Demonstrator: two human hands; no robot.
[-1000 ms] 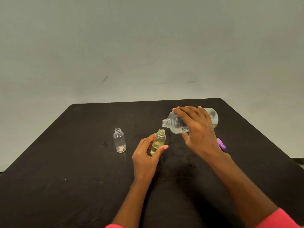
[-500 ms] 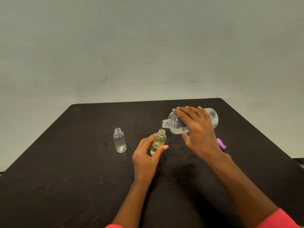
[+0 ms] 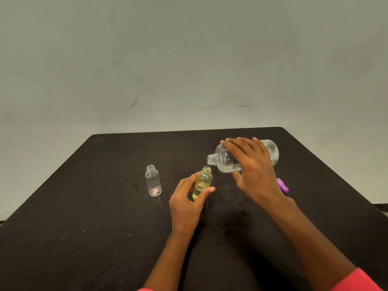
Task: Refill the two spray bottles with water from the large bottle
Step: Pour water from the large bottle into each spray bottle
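Large clear plastic bottle (image 3: 222, 158): midsection under right hand (image 3: 254, 173), label print unreadable. Purple plastic piece (image 3: 283, 185): partly behind same hand.

The worktop (image 3: 105, 227) is dark and matt, slightly rough, with dull scuffs near the middle of the frame. Right of centre, the large bottle (image 3: 225, 159) looks like clear, glossy plastic with a ribbed screw neck and a printed label. The tinted small bottle (image 3: 202, 181) at centre is smooth, shiny, yellowish see-through plastic. Left of centre, the clear small bottle (image 3: 153, 181) is colourless smooth plastic. The purple piece (image 3: 282, 185) at right looks like opaque plastic. The wall (image 3: 189, 59) is matt and pale. The sleeve (image 3: 357, 280) at lower right is pink-red cloth.
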